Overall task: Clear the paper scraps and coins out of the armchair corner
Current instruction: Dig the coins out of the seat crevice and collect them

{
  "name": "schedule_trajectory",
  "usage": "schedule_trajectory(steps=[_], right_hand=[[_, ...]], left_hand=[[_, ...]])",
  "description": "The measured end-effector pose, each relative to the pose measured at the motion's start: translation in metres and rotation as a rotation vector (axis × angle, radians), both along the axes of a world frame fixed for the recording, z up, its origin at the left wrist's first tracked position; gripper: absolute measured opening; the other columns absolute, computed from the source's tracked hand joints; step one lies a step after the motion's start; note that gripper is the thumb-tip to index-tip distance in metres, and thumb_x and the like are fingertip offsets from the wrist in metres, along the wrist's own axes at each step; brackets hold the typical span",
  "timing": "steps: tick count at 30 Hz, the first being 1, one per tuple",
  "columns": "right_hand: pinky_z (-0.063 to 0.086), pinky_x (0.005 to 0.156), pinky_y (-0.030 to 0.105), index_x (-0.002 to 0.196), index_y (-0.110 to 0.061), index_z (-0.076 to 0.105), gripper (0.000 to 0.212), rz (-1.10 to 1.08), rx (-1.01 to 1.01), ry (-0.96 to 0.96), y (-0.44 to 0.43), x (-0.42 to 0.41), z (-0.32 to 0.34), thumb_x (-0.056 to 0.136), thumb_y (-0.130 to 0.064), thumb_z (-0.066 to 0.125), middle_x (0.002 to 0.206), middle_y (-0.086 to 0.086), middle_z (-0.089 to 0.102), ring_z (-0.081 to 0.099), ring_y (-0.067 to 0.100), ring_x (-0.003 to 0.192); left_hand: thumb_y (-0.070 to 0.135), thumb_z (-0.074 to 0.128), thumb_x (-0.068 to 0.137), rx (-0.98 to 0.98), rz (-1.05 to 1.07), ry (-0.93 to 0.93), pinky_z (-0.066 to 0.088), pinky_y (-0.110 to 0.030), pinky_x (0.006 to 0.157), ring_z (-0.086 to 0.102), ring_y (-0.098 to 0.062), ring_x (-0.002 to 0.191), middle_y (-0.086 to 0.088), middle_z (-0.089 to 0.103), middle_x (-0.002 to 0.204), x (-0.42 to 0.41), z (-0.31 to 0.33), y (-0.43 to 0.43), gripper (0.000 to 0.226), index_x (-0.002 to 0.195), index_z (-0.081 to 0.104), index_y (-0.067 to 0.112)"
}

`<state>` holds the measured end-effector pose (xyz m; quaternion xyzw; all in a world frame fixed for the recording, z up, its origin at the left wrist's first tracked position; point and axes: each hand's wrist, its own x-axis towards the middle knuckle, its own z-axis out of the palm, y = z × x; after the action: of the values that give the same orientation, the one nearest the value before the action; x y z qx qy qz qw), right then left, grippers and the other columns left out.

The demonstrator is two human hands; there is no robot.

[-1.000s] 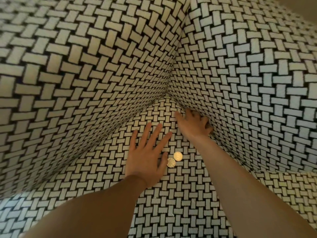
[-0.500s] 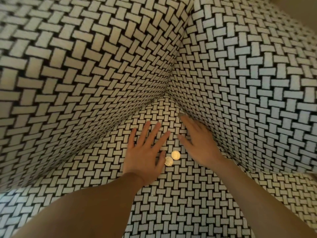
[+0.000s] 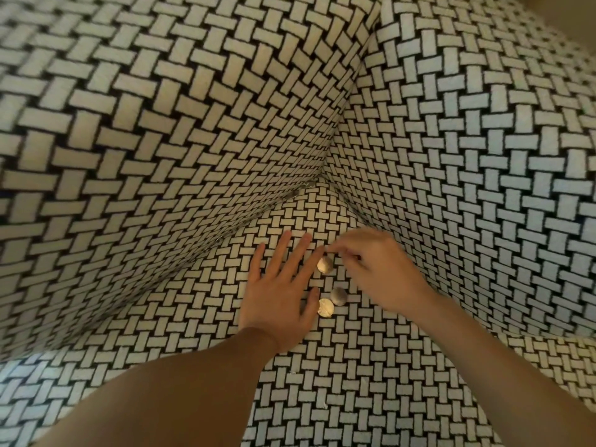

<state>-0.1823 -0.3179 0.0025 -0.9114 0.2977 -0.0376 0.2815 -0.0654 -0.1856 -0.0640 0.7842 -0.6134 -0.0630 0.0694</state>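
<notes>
Since a second ago the right hand (image 3: 380, 272) has come back out of the crack beside the chair's arm, and a third coin (image 3: 325, 264) now shows where only two lay. That hand hovers with its fingers curled and its thumb and forefinger drawn together right at the top edge of the third coin. From where I stand I cannot tell whether they pinch it or whether it already lies on the seat cushion (image 3: 354, 366).

The left hand (image 3: 277, 295) lies flat on the cushion with its fingers spread, holding nothing. Its thumb tip is just beside the bright coin (image 3: 325, 308), which touches the duller coin (image 3: 338, 296). All three coins sit between the two hands, a little out from the armchair corner (image 3: 322, 183).

The step looks like gathering the coins in one spot. To do it well I would set the third coin down against the other two, not drop it, since a coin on edge could roll back into the seam. The flat left hand makes a good fence or a scoop, so sliding the pile into that palm seems surer than picking at each coin on the nubby weave. A few pale flecks nearer the seat's front may be paper, but they are too small to tell.
</notes>
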Motion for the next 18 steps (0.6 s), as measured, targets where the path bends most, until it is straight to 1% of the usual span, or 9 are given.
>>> schedule_trajectory(steps=[2,4,5,7,9,10,12,15,18], right_hand=[[0.037,0.106,0.038,0.123,-0.013,0.060,0.031,-0.064,0.012,-0.004,-0.015,0.019,-0.001,0.093,-0.010,0.051,0.127,0.003,0.059,0.050,0.019,0.121],[0.022,0.116,0.033,0.139,-0.014,0.042,0.044,-0.071,0.054,0.078,-0.027,0.040,-0.006,0.096,-0.019,0.047,0.148,0.004,0.037,0.030,0.019,0.138],[0.015,0.118,0.033,0.145,-0.015,0.031,0.051,-0.060,0.079,0.127,-0.030,0.049,-0.010,0.097,-0.024,0.045,0.154,0.003,0.025,0.019,0.018,0.142],[0.007,0.119,0.038,0.151,-0.017,0.012,0.061,-0.026,0.111,0.216,-0.035,0.066,-0.019,0.099,-0.032,0.039,0.159,0.000,0.004,0.002,0.015,0.145],[0.003,0.119,0.043,0.151,-0.019,0.000,0.065,-0.020,0.108,0.292,-0.037,0.077,-0.028,0.099,-0.037,0.034,0.159,-0.003,-0.007,-0.006,0.014,0.145],[0.002,0.119,0.044,0.151,-0.020,-0.003,0.064,-0.036,0.091,0.327,-0.036,0.081,-0.030,0.100,-0.038,0.031,0.158,-0.004,-0.009,-0.008,0.014,0.145],[0.004,0.118,0.043,0.151,-0.021,-0.001,0.061,-0.083,0.025,0.363,-0.034,0.084,-0.034,0.100,-0.041,0.025,0.159,-0.005,-0.005,-0.004,0.013,0.145],[0.018,0.115,0.043,0.151,-0.020,0.009,0.057,-0.116,-0.089,0.346,-0.030,0.085,-0.034,0.100,-0.040,0.024,0.157,-0.003,0.012,0.011,0.019,0.141],[0.028,0.111,0.040,0.148,-0.018,0.021,0.052,-0.086,-0.144,0.335,-0.031,0.087,-0.033,0.100,-0.038,0.024,0.153,-0.002,0.023,0.021,0.020,0.136]], left_hand=[[0.043,0.028,0.091,0.002,-0.003,0.001,0.008,-0.051,0.112,0.010,-0.024,0.146,0.002,0.018,0.157,0.000,0.001,0.000,0.060,0.149,0.023,0.026],[0.043,0.029,0.091,0.006,-0.006,0.005,0.008,-0.051,0.113,0.009,-0.024,0.146,0.002,0.017,0.157,0.000,0.001,-0.001,0.061,0.149,0.023,0.026],[0.043,0.029,0.091,0.007,-0.007,0.005,0.008,-0.051,0.112,0.009,-0.024,0.146,0.002,0.017,0.157,0.000,0.001,0.000,0.061,0.149,0.023,0.026],[0.043,0.031,0.090,0.008,-0.003,0.005,0.009,-0.051,0.112,0.009,-0.024,0.146,0.001,0.017,0.158,-0.001,0.001,0.000,0.061,0.149,0.023,0.026],[0.043,0.032,0.089,0.008,0.001,0.012,0.010,-0.051,0.112,0.010,-0.024,0.146,0.001,0.019,0.157,-0.001,0.001,-0.001,0.061,0.148,0.026,0.026],[0.043,0.032,0.089,0.006,0.003,0.014,0.010,-0.051,0.112,0.011,-0.024,0.146,0.001,0.020,0.157,0.000,0.001,-0.001,0.061,0.147,0.027,0.026],[0.043,0.033,0.089,0.003,0.007,0.012,0.011,-0.051,0.111,0.012,-0.023,0.145,0.001,0.022,0.156,0.000,0.000,-0.001,0.060,0.146,0.028,0.026],[0.043,0.033,0.088,0.005,0.003,0.008,0.012,-0.051,0.111,0.014,-0.023,0.145,0.001,0.025,0.155,-0.001,0.000,-0.001,0.059,0.145,0.028,0.025],[0.043,0.035,0.088,0.005,0.003,-0.002,0.012,-0.051,0.111,0.016,-0.023,0.144,0.001,0.026,0.154,-0.001,0.000,-0.001,0.059,0.144,0.031,0.025]])
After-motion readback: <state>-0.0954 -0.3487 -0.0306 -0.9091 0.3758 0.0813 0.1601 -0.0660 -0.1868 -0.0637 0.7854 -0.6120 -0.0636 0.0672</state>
